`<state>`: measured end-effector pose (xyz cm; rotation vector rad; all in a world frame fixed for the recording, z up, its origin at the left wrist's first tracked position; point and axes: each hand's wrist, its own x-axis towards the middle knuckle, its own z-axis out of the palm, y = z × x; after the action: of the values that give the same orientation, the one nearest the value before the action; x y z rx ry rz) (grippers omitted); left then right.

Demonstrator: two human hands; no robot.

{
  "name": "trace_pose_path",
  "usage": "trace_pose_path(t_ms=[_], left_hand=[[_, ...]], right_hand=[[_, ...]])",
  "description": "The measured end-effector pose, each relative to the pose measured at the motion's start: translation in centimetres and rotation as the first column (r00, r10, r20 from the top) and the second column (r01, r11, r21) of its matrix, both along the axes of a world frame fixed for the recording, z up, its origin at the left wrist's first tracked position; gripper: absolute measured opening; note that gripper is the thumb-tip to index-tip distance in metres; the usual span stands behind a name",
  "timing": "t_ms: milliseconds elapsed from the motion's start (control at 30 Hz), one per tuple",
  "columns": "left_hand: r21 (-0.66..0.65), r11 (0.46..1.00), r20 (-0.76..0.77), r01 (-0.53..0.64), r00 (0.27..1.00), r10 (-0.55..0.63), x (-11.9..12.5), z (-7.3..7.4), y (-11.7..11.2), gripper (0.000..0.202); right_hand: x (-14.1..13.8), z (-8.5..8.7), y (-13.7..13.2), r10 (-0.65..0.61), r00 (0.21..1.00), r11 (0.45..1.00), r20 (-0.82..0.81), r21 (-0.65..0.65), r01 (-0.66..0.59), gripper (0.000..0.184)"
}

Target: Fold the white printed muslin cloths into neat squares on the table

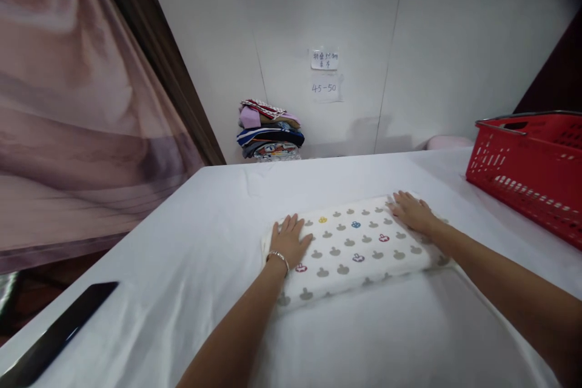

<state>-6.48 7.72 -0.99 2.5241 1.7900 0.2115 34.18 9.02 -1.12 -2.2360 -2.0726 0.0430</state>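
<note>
A folded white cloth (348, 242) with grey, yellow, blue and red mushroom-like prints lies as a long flat bundle on the white-covered table (182, 242). My left hand (289, 242), with a bracelet at the wrist, rests flat on the cloth's left end, fingers spread. On the right end, my right hand (413, 212) lies palm down with its fingers stretched out. Both palms press on the top layer, and neither hand grips it. Whatever is under the palms is hidden.
A red plastic basket (522, 176) stands at the right. Several folded clothes (270, 130) are stacked beyond the far edge by the wall. A dark flat object (59, 333) lies at the near left. A pink curtain (82, 115) hangs on the left. Paper notes (326, 88) are on the wall.
</note>
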Motion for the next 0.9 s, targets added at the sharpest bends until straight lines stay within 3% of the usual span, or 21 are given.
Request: trace_pose_path(t_ms=[167,300,433,533,600,733,900], left_hand=[[-0.039,0.999,0.000,0.004,1.000,-0.004,0.1,0.2,0.3,0.061],[-0.137,0.990,0.035,-0.020,0.999,0.025,0.4,1.6,0.2,0.060],[-0.087,0.996,0.098,0.021,0.995,-0.012,0.5,2.4,-3.2,0.061],[-0.019,0.988,0.055,0.152,0.987,-0.151,0.1,1.8,-7.2,0.060],[0.010,0.985,0.038,0.175,0.984,-0.175,-0.3,1.1,-9.1,0.056],[0.025,0.989,0.042,0.145,0.988,-0.146,-0.6,0.6,-9.9,0.053],[0.032,0.991,0.105,0.132,0.985,-0.135,-0.3,1.2,-10.0,0.049]], right_hand=[[0.3,-0.7,-4.2,0.055,0.998,0.998,-0.026,-0.009,-0.055,0.058],[0.2,-0.6,-6.5,0.044,0.998,0.999,-0.033,0.013,-0.044,0.059],[-0.1,-0.6,-8.2,0.108,0.991,0.994,-0.080,0.002,-0.108,0.059],[-0.4,-0.4,-8.7,0.082,0.993,0.996,-0.090,-0.019,-0.084,0.060],[-0.8,-0.3,-8.8,0.079,0.995,0.996,-0.061,-0.040,-0.081,0.056],[-1.1,-0.6,-8.8,0.095,0.995,0.994,0.012,-0.063,-0.094,0.053],[-1.3,-0.3,-9.3,0.046,0.996,0.998,-0.072,-0.050,-0.050,0.055]])
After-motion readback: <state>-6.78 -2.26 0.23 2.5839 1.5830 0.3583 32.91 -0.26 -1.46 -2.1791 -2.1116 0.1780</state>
